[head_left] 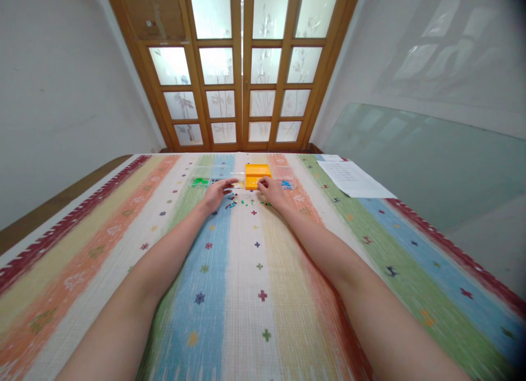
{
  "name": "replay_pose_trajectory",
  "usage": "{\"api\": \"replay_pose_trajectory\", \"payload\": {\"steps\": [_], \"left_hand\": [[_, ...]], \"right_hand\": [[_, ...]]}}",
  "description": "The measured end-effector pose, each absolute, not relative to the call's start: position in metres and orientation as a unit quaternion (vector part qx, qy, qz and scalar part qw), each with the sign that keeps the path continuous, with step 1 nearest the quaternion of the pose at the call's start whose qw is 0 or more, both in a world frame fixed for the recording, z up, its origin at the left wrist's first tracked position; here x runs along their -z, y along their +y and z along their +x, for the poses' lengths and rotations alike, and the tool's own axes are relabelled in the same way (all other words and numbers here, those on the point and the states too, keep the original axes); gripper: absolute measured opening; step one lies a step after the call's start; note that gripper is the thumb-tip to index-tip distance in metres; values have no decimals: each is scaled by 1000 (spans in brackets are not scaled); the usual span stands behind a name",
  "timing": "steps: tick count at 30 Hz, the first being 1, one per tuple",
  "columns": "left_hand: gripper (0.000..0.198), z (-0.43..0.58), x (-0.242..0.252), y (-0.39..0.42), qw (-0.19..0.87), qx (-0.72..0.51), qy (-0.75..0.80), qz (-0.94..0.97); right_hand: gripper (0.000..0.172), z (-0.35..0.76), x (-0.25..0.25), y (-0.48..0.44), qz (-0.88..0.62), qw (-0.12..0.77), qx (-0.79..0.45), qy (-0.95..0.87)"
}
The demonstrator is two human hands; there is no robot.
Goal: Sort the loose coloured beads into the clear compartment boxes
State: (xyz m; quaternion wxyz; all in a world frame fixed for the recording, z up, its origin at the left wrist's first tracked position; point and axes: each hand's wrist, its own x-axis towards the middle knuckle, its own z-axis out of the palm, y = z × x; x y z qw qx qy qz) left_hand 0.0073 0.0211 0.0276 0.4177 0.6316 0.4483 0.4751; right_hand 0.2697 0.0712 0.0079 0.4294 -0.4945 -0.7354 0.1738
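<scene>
Yellow box (pixel 255 172) at right hand (pixel 271 191), perhaps in contact

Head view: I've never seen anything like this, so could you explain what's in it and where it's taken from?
There is no machine here: a person works with bare hands. The camera sits on the head, looking forward and down, so the forearms stretch away from you. On the striped tablecloth, the right hand is at an orange box, and the left hand is just left of it. Green pieces and blue pieces lie farther out to either side. Small loose pieces are scattered nearer you. Whether either hand holds a piece is too small to tell.
</scene>
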Motion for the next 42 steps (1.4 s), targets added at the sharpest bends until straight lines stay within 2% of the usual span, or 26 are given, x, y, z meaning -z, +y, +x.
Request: {"api": "replay_pose_trajectory", "payload": {"steps": [6,9,13,19,22,25,31,38,42], "left_hand": [[50,7,-28,21,439,-483,469,595],[40,16,-30,13,392,-449,475,647],[29,29,-36,-3,315,-358,444,759],[21,42,-47,-23,344,-151,350,858],[16,49,-52,-30,321,-83,316,889],[16,55,-54,-34,292,-68,302,905],[11,56,-51,-35,314,-65,274,907],[18,62,-58,-42,304,-52,281,909],[7,65,-55,-43,305,-57,258,915]], "right_hand": [[15,277,-3,82,-513,475,-206,-684],[15,277,-2,84,-515,486,-193,-679],[17,278,-1,85,-510,493,-190,-679],[24,280,4,89,-513,498,-200,-670],[28,280,5,91,-516,499,-197,-667],[30,279,5,91,-514,504,-199,-665],[31,279,2,89,-519,502,-204,-660],[31,279,1,89,-524,506,-205,-653],[31,280,1,88,-518,510,-204,-656]]}}
